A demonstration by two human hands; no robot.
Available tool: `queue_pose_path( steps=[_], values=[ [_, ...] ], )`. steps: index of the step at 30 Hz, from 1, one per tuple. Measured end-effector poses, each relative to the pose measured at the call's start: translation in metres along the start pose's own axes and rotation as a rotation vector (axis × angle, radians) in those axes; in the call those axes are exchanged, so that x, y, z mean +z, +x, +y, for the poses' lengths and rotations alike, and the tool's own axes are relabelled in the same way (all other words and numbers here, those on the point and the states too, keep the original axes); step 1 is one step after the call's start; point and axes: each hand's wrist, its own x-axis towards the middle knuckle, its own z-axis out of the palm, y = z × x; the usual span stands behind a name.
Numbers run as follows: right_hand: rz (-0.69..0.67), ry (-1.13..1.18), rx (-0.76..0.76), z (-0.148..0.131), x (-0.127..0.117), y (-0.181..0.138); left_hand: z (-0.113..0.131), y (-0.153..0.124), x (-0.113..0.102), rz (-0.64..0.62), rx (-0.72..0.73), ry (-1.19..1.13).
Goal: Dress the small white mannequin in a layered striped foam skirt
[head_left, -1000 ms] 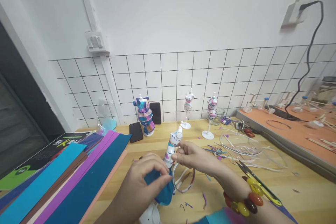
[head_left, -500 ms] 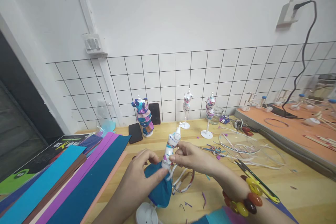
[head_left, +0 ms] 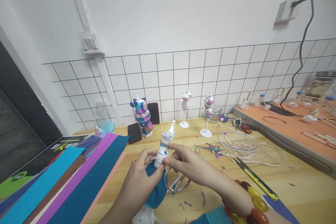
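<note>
A small white mannequin (head_left: 164,144) with coloured specks stands tilted between my hands, with a teal foam skirt (head_left: 156,189) wrapped round its lower part. My left hand (head_left: 143,176) is closed around the skirt at the waist. My right hand (head_left: 183,162), with a beaded bracelet (head_left: 250,203) on its wrist, pinches the mannequin's waist from the right. The round white base (head_left: 141,216) shows at the bottom edge.
Coloured foam sheets (head_left: 65,178) lie at the left. Three other mannequins (head_left: 143,117) and two phones (head_left: 134,132) stand by the tiled wall. Scissors (head_left: 253,176), white strips (head_left: 246,147), a tape ring (head_left: 178,182) and scraps lie at the right, near an orange board (head_left: 294,126).
The view has drifted right and down. Both hands with the mannequin have shifted slightly left, and my left fingers have moved up round the skirt's waist.
</note>
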Motion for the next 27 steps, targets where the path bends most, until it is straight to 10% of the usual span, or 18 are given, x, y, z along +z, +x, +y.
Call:
queue_pose_path(
  steps=[13,27],
  values=[
    [0.205,-0.360,-0.048,-0.009,0.001,-0.009,-0.001,0.003,-0.006,0.121,0.088,0.132],
    [0.243,-0.217,-0.038,-0.007,-0.005,-0.004,0.002,-0.001,-0.001,0.175,0.088,-0.112]
  ],
)
